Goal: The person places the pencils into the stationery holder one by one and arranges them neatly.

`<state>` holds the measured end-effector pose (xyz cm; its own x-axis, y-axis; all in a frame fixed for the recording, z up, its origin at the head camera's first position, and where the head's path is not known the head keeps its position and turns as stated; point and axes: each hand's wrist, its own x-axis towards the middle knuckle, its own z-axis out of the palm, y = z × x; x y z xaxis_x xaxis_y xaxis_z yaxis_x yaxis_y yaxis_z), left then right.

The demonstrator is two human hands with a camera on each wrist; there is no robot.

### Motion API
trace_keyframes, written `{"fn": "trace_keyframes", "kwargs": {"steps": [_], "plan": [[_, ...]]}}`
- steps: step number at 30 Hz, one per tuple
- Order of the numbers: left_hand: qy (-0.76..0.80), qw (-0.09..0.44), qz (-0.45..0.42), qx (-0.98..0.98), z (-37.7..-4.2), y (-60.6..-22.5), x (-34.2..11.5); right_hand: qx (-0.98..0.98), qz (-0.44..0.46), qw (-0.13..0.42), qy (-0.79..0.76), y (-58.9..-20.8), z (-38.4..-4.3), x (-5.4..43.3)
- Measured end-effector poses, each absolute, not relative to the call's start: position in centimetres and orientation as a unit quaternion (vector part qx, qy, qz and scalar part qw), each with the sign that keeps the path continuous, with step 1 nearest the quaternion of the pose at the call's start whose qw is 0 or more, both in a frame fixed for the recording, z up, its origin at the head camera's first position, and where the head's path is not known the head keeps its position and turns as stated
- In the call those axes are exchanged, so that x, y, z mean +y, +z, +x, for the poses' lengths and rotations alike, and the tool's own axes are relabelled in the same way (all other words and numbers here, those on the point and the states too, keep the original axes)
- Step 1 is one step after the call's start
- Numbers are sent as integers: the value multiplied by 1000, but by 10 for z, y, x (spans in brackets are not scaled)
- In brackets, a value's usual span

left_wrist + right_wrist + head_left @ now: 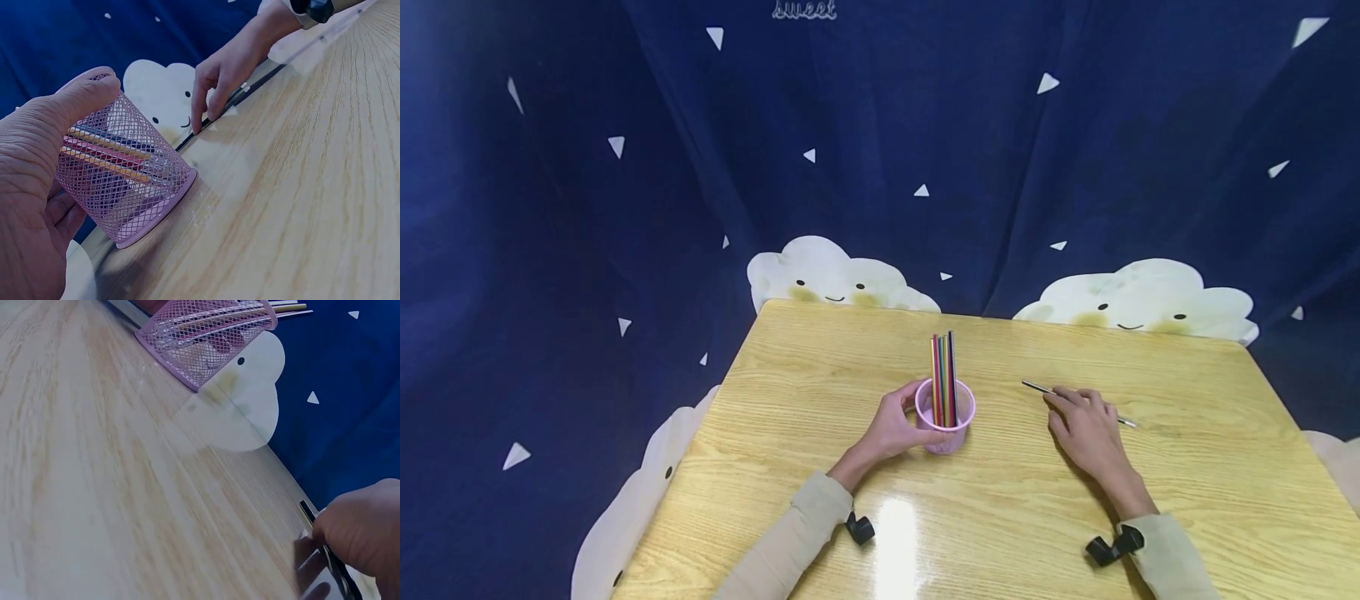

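Observation:
A pink mesh pencil cup (946, 440) stands upright on the table, holding several coloured pencils (943, 367) that stick out above its rim. My left hand (891, 427) grips the cup from the left, thumb on the near side and fingers around the far side. The left wrist view shows the pencils (103, 153) through the mesh. On the table to the right lies a slim dark pencil (1034, 386) with a light end. My right hand (1088, 432) rests over its middle, with extended fingers (199, 112) touching it and the thumb beside it.
The wooden table (820, 358) reaches back to a dark blue curtain (880, 100) with white triangles and smiling clouds. A black wrist camera (860, 528) sits at the left cuff, another camera (1112, 546) at the right.

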<state>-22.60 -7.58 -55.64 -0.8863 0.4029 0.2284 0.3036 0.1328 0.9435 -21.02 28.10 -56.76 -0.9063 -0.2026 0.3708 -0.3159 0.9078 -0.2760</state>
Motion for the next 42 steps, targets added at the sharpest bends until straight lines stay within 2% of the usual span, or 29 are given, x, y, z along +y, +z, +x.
{"fn": "trace_keyframes", "kwargs": {"steps": [6,16,26,42], "plan": [[622,42,239,744,-226,-558,-76,-964,149,177,131,-570,-209,279],[642,46,235,728,-225,-559,-74,-931,193,248,185,-584,-213,272],[624,49,231,745,-225,-558,-75,-938,176,227,193,-576,-209,272],[625,47,228,745,-225,-554,-75,-905,196,213,311,-552,-212,254]]}}
